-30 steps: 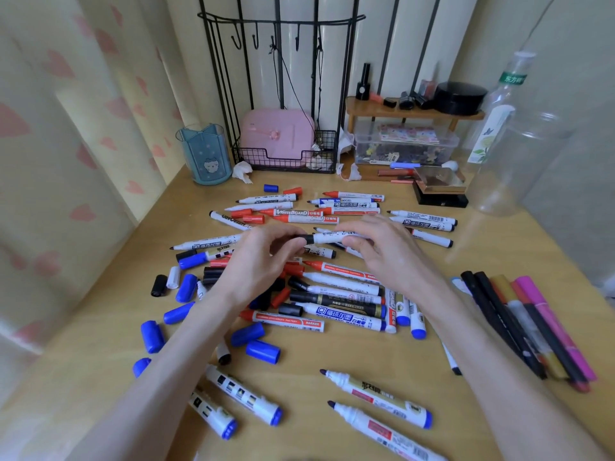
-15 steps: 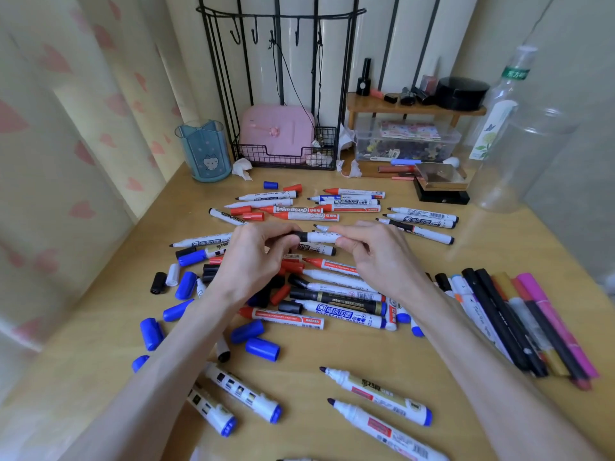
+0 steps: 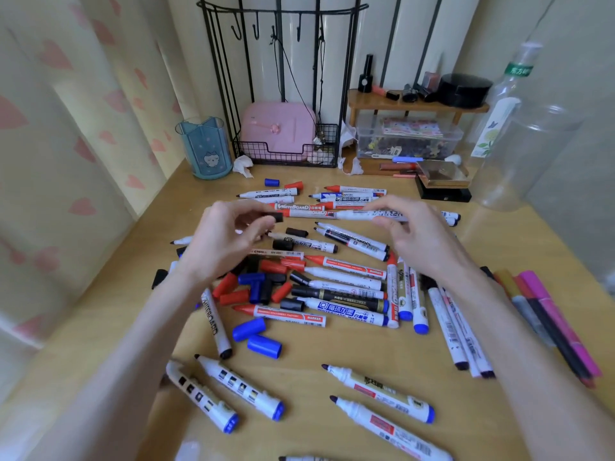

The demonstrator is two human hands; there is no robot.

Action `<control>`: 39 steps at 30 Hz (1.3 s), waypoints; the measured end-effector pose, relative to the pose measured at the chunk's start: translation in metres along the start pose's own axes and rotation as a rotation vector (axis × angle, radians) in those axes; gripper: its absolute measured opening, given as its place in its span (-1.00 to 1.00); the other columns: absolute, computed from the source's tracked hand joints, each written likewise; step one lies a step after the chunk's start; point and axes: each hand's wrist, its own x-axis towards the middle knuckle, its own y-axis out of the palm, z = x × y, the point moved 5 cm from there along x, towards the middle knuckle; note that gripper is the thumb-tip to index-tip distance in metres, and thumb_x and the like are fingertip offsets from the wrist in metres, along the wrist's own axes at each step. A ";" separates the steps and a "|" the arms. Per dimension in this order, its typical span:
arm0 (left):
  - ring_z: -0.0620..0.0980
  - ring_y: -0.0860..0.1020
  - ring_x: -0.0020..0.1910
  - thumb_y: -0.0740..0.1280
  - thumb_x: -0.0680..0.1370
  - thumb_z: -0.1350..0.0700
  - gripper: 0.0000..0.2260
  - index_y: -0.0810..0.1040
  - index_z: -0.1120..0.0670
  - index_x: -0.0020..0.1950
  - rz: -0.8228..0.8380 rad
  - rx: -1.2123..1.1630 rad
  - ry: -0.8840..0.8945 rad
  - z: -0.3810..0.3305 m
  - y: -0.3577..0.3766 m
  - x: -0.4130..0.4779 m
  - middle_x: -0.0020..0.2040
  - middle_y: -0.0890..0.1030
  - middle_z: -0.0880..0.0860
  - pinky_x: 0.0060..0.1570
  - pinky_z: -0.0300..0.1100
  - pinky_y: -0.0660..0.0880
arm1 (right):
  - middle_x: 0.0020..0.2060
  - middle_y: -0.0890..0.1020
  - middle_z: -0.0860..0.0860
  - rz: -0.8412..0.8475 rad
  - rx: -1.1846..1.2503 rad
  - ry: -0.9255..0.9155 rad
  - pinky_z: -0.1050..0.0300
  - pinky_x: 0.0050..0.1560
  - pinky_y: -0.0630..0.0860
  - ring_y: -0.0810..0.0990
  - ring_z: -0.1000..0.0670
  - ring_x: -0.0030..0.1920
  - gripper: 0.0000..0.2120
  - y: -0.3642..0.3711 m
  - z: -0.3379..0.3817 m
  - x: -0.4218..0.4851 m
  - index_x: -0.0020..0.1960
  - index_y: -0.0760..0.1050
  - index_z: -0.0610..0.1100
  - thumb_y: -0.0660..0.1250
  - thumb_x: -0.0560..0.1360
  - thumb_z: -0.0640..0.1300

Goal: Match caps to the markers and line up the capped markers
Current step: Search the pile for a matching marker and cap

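My left hand [image 3: 229, 234] pinches a small black cap [image 3: 275, 217] between thumb and fingers. My right hand [image 3: 417, 236] holds a white marker [image 3: 362, 215] level above the pile, its tip end pointing at the cap across a short gap. Under both hands lies a heap of uncapped white markers [image 3: 342, 284] mixed with loose red caps [image 3: 233, 287], blue caps [image 3: 256, 337] and black caps [image 3: 293, 231]. Several fat markers with blue ends [image 3: 379, 392] lie near the front edge.
Slim coloured markers [image 3: 552, 321] lie side by side at the right. At the back stand a blue pen cup [image 3: 204, 151], a black wire rack [image 3: 286, 154] holding a pink case, a wooden shelf [image 3: 416, 106], a clear box [image 3: 409, 141] and a clear bottle [image 3: 529, 141].
Cap and marker were together between my hands; now they are apart, the black cap gone left with my left hand and the marker right with my right hand.
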 end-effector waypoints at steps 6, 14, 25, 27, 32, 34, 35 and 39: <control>-0.23 0.59 -0.03 0.48 0.59 0.08 -0.86 0.68 -0.14 0.09 0.132 0.128 -0.010 0.019 0.019 -0.004 -0.03 0.68 -0.20 -0.05 -0.39 0.43 | 0.29 0.61 0.09 0.019 -0.035 -0.008 0.06 -0.04 0.51 0.66 -0.11 0.04 -0.78 0.020 -0.010 0.002 0.28 0.56 0.10 0.30 0.68 -0.12; -0.13 0.60 0.11 0.46 0.61 0.15 -0.71 0.67 -0.13 0.29 0.133 0.161 0.084 0.019 0.037 -0.004 0.10 0.69 -0.14 0.16 -0.08 0.56 | 0.22 0.63 0.08 0.010 -0.033 -0.024 0.04 0.02 0.48 0.62 0.13 -0.02 -0.81 0.026 -0.010 0.003 0.27 0.57 0.09 0.30 0.68 -0.05; -0.13 0.60 0.00 0.48 0.59 0.12 -0.79 0.64 -0.11 0.19 0.129 0.283 0.008 0.029 0.032 0.003 -0.07 0.66 -0.18 0.05 -0.08 0.54 | 0.27 0.63 0.13 0.046 -0.042 -0.051 0.04 0.29 0.45 0.51 0.05 0.34 -0.79 0.035 -0.011 0.003 0.28 0.57 0.08 0.31 0.67 -0.06; -0.06 0.62 0.04 0.48 0.59 0.13 -0.78 0.61 -0.12 0.18 0.130 0.300 0.023 0.028 0.033 0.003 -0.08 0.66 -0.19 0.06 -0.01 0.56 | 0.28 0.62 0.13 0.046 -0.043 -0.054 0.06 0.30 0.44 0.50 0.07 0.36 -0.79 0.036 -0.012 0.004 0.29 0.57 0.09 0.31 0.67 -0.06; -0.05 0.62 0.04 0.46 0.59 0.19 -0.76 0.61 -0.06 0.21 0.124 0.315 0.054 0.028 0.035 0.004 -0.08 0.67 -0.17 0.02 -0.06 0.53 | 0.29 0.61 0.13 0.045 -0.035 -0.042 0.10 0.24 0.40 0.49 0.08 0.36 -0.79 0.036 -0.014 0.005 0.28 0.56 0.12 0.30 0.68 -0.03; -0.06 0.64 0.05 0.45 0.60 0.20 -0.76 0.61 -0.03 0.22 0.143 0.298 0.044 0.030 0.035 0.003 -0.05 0.67 -0.15 0.06 -0.07 0.56 | 0.28 0.61 0.14 0.044 -0.038 -0.050 0.07 0.29 0.43 0.49 0.08 0.36 -0.79 0.036 -0.014 0.004 0.28 0.56 0.13 0.31 0.67 -0.04; -0.07 0.65 0.05 0.45 0.60 0.20 -0.76 0.61 -0.02 0.23 0.149 0.284 0.038 0.030 0.035 0.003 -0.04 0.68 -0.13 0.09 -0.07 0.57 | 0.28 0.61 0.15 0.043 -0.045 -0.056 0.04 0.34 0.43 0.49 0.08 0.36 -0.79 0.035 -0.014 0.004 0.28 0.57 0.12 0.32 0.67 -0.05; -0.13 0.61 -0.01 0.45 0.60 0.23 -0.75 0.63 0.01 0.25 0.124 0.262 0.060 0.027 0.032 0.002 -0.03 0.67 -0.11 0.03 -0.24 0.52 | 0.28 0.60 0.16 0.033 -0.086 -0.018 -0.01 0.40 0.41 0.48 0.06 0.37 -0.79 0.032 -0.014 0.002 0.27 0.59 0.06 0.35 0.65 -0.08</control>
